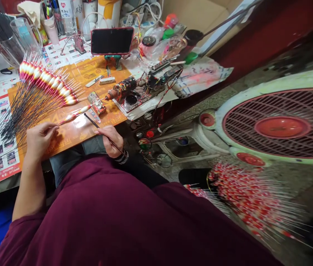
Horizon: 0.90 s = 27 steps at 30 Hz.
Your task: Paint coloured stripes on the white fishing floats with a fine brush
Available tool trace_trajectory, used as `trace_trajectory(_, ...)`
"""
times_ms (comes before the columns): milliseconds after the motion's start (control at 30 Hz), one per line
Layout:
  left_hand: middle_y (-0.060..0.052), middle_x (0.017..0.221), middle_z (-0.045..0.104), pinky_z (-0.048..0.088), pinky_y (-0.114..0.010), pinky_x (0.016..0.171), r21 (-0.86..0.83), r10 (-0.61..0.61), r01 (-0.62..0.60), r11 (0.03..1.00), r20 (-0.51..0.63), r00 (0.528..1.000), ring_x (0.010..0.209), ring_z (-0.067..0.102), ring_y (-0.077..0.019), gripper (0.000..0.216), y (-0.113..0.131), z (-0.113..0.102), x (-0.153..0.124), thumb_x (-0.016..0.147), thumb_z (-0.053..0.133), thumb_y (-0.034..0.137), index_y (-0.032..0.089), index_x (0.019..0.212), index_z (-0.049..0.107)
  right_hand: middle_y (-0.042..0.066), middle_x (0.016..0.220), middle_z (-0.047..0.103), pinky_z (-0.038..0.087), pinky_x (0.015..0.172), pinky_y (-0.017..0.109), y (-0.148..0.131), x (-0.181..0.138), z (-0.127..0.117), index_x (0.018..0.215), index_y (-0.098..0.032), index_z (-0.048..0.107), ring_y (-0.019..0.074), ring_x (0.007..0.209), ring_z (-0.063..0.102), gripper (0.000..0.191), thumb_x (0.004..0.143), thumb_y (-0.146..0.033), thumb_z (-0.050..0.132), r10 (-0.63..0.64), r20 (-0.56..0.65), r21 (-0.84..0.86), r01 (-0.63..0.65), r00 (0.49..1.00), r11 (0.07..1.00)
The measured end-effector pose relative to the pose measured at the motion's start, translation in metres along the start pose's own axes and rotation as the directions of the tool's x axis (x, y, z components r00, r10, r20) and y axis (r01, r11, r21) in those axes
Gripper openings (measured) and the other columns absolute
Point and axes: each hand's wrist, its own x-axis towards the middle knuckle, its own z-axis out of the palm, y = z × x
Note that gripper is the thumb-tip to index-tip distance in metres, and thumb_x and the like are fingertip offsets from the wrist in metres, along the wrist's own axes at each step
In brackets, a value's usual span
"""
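Observation:
My left hand (40,137) is closed in a pinch on the thin end of a fishing float (85,110), near the board's front edge. The float's pale body tapers into red, and its far tip points toward the nose of a paint-spattered motor tool (121,88). Whether the tip sits inside the tool I cannot tell. A small paint-stained block (97,103) lies beside the float's far end. In my right hand (112,140), fingers wrap round a slim dark paintbrush (91,121), its black tip just below the float, seemingly apart from it.
Many finished-looking floats (48,83) fan out on the orange board (74,137). A phone (112,41) stands behind. Beside the motor sits a cup of dark paint (131,100). A large fan (281,125) and more red-and-white floats (252,199) are at the right.

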Motion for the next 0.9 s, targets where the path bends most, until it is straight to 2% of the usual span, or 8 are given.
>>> trace_trajectory(167,-0.004,0.092,0.082,0.056,-0.035,0.075,0.039,0.005,-0.005,0.999,0.009,1.0,0.081,0.078,-0.0231,0.02,-0.001,0.0,0.004,0.099,0.066,0.041,0.027,0.099,0.08,0.007,0.106,0.082,0.065,0.089,0.044,-0.002,0.0,0.001,0.134,-0.027,0.07,0.0223,0.098,0.076,0.035,0.106,-0.023,0.05,-0.052,-0.017,-0.002,0.052,0.998,0.999)
trace_trajectory(300,-0.003,0.089,0.081,0.054,-0.034,0.072,0.073,0.049,-0.049,0.996,0.003,0.999,0.079,0.077,-0.023,0.019,0.0,-0.001,0.007,0.098,0.066,0.042,0.028,0.097,0.079,0.006,0.106,0.082,0.065,0.093,0.044,-0.001,-0.002,0.004,0.136,-0.028,0.07,0.0222,0.099,0.076,0.036,0.107,-0.024,0.051,-0.038,-0.02,0.004,0.038,0.999,0.999)
trace_trajectory(467,-0.002,0.088,0.08,0.053,-0.034,0.076,0.181,0.058,-0.057,0.982,-0.003,0.998,0.083,0.076,-0.0246,0.017,0.007,-0.005,0.01,0.097,0.066,0.04,0.028,0.092,0.078,0.006,0.11,0.082,0.064,0.097,0.045,0.003,-0.007,0.007,0.141,-0.03,0.068,0.0227,0.104,0.076,0.038,0.107,-0.025,0.053,-0.038,-0.018,0.024,0.039,0.999,0.999)
trace_trajectory(600,-0.003,0.089,0.079,0.054,-0.034,0.078,0.199,0.045,-0.049,0.979,0.024,0.999,0.086,0.075,-0.0255,0.014,0.014,-0.006,0.013,0.095,0.067,0.037,0.027,0.09,0.076,0.007,0.108,0.081,0.065,0.094,0.047,0.005,-0.009,0.009,0.137,-0.029,0.069,0.0236,0.101,0.076,0.037,0.106,-0.025,0.05,-0.038,0.007,-0.039,0.038,0.999,0.998)
trace_trajectory(767,-0.004,0.088,0.078,0.053,-0.034,0.079,0.195,0.025,-0.039,0.98,0.074,0.997,0.086,0.073,-0.0255,0.014,0.025,0.007,0.019,0.094,0.065,0.031,0.025,0.089,0.077,0.007,0.111,0.081,0.064,0.093,0.047,0.008,-0.013,0.01,0.141,-0.029,0.066,0.0238,0.101,0.076,0.041,0.105,-0.023,0.05,-0.104,0.003,-0.054,0.104,0.995,0.993)
trace_trajectory(900,-0.007,0.091,0.078,0.051,-0.034,0.082,0.18,-0.002,-0.02,0.983,0.118,0.993,0.089,0.072,-0.0252,0.017,0.035,0.021,0.022,0.096,0.063,0.029,0.022,0.093,0.078,0.009,0.117,0.081,0.064,0.094,0.05,0.012,-0.02,0.011,0.143,-0.027,0.066,0.0253,0.102,0.075,0.043,0.103,-0.023,0.051,-0.131,0.1,-0.09,0.14,0.986,0.986)
